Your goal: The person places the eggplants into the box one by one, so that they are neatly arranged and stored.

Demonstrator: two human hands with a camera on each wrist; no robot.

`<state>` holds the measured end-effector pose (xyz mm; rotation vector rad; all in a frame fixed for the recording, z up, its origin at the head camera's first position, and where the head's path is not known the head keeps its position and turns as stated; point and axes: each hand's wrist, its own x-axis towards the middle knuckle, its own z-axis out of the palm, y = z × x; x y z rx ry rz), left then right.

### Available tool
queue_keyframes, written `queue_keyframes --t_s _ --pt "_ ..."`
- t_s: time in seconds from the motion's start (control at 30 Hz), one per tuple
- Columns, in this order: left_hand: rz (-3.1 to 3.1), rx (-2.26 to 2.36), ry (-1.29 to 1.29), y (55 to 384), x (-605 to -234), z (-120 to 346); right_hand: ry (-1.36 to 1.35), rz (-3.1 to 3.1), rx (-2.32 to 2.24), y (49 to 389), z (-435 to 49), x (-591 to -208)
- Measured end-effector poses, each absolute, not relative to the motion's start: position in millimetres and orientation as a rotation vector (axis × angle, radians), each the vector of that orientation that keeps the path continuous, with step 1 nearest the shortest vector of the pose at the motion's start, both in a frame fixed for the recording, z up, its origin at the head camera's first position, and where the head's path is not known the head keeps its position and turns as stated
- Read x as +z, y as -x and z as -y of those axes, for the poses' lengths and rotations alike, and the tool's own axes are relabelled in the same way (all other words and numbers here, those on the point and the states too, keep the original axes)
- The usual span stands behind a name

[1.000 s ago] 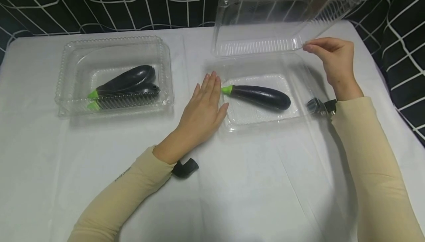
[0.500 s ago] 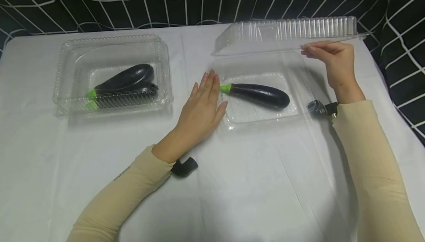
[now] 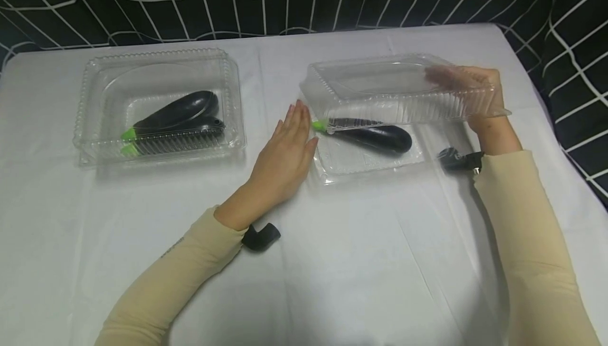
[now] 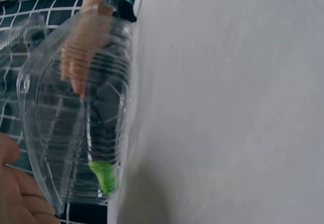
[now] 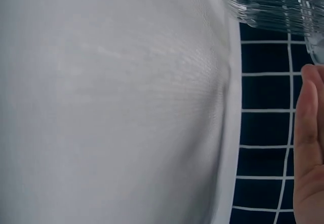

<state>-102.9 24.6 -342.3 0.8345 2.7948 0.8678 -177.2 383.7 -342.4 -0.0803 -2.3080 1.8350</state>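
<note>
An eggplant (image 3: 389, 138) lies in the clear plastic base (image 3: 349, 169) of the right clamshell container, its green cap (image 4: 104, 177) to the left. Over its rear part slants the hinged clear lid (image 3: 380, 79), partly folded down. My right hand (image 3: 486, 85) pinches the plastic near the rear right corner, its fingers blurred behind the lid. In the right wrist view, the thumb (image 5: 307, 107) lies right below the lid's edge. With straight fingers together, my left hand (image 3: 285, 159) rests on the white cloth against the base's left side.
A second clear container (image 3: 154, 60), lid down, stands on the left with two eggplants (image 3: 182, 111) inside. White cloth covers the table (image 3: 356, 261). Dark fabric with white grid lines (image 3: 228, 3) hangs behind it and along the right.
The lid has swung from nearly upright behind the base forward and down, and now overlaps the eggplant's upper side. My right hand has stayed near the rear right corner; my left hand has barely moved.
</note>
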Motion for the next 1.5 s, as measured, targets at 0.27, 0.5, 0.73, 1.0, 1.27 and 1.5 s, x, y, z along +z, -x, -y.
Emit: queue_keyframes --t_s 0.27,0.5,0.73,1.0,1.27,1.5 --pt "-2.669 1.255 -0.705 102.5 -343.0 -20.8 0.123 2.261 2.03 157.1 -373.3 -324.5" --pt "-2.839 0.991 -0.89 98.3 -340.2 -23.7 0.042 2.371 1.768 161.3 -373.9 -333.3" --pt "-2.913 0.823 -0.937 96.4 -344.1 -24.0 0.015 2.7 1.422 149.8 -377.9 -327.9" --pt "-2.965 0.711 -0.958 96.4 -340.1 -24.7 0.085 2.886 1.181 119.3 -386.7 -315.3" --pt "-2.972 0.705 -0.917 100.2 -336.4 -22.1 0.091 2.935 1.233 77.9 -393.6 -309.6" --pt "-2.946 0.717 -0.92 98.8 -340.2 -25.6 0.104 2.908 1.399 46.8 -397.6 -316.3"
